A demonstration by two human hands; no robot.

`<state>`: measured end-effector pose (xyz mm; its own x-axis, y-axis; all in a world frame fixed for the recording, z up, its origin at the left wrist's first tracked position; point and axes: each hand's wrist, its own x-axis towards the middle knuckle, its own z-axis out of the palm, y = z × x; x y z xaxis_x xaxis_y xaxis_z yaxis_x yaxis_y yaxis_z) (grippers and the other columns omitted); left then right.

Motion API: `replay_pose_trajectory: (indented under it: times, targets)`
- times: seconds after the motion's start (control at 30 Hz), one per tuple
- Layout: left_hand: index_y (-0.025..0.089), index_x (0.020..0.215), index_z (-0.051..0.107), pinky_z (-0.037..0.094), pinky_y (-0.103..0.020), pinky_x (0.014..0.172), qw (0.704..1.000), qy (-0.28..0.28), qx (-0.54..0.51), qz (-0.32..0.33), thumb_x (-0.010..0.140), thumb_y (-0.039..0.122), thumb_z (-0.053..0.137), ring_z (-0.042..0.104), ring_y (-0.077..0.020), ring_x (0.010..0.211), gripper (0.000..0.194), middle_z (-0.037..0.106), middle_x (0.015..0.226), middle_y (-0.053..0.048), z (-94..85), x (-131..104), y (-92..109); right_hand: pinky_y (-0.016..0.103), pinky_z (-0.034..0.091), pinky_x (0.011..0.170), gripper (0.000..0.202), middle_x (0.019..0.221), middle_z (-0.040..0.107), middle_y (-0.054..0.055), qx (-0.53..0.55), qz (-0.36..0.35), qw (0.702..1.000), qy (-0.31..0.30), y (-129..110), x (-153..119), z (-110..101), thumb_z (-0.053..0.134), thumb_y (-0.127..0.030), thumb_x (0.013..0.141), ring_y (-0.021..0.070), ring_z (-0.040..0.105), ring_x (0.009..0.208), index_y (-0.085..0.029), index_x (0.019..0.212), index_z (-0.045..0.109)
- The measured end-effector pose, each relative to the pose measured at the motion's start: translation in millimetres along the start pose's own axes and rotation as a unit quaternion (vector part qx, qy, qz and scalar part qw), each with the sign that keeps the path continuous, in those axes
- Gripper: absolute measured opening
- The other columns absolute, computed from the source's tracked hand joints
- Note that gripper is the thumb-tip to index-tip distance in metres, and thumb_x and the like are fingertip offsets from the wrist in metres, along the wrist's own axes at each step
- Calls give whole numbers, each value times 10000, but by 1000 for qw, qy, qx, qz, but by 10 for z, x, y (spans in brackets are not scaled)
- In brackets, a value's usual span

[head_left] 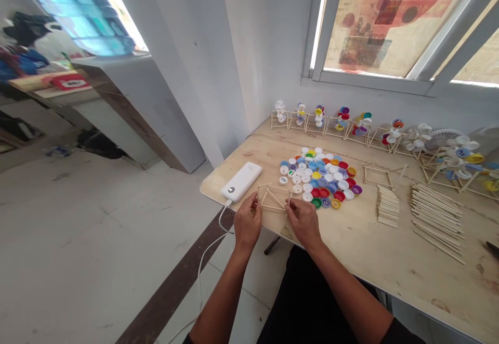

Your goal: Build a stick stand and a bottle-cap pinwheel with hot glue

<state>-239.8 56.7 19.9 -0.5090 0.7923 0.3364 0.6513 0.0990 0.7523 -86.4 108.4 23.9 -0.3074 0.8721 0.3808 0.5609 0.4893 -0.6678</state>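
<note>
Two-hand grip: my left hand (248, 219), right hand (304, 220) clamped on stick frame (276, 199)
Caps (316, 175): on bench (351, 240)
Power bank (241, 180): near left hand

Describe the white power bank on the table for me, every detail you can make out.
The white power bank is a flat, oblong slab with rounded corners and a smooth casing that looks like plastic. A dark round mark sits near its lower end, with fainter markings near the other end, too small to read. It lies flat and slanted near the left edge of the wooden table. A white cable is plugged into its lower end. The left hand is close by, apart from it.
</note>
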Motion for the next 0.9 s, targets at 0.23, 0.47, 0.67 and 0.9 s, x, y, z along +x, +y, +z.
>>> replay_pose_trajectory:
  times: [0.23,0.47,0.67,0.9]
  targets:
    - [175,1155,541,439,-393,884,983,94,119,102,863,200,417,549,-232,1001,317,603,1068,-116,9,-80,76,398,396,892,270,951,703,73,4,3,1000,-10,99,-145,-222,462,-297,854,209,634,909,-189,1040,625]
    - [191,951,637,406,-367,780,911,-139,244,303,886,169,410,541,-220,907,237,641,956,-92,5,142,278,309,456,773,272,924,684,55,-5,-13,999,-30,156,-204,-426,433,-259,866,168,627,796,-193,1070,600]
    - [157,850,639,384,-357,780,826,-261,336,370,884,159,424,522,-223,901,217,641,895,-95,89,412,412,357,372,806,268,983,652,97,-241,-88,964,-74,136,206,-538,423,-218,874,234,549,924,-172,1061,610]
    - [141,855,656,399,-341,759,789,-323,377,363,842,116,481,565,-217,858,177,656,882,-107,164,533,476,389,306,824,236,1025,639,127,-300,-154,931,-142,143,570,-453,458,-149,839,267,480,995,-160,1004,626]
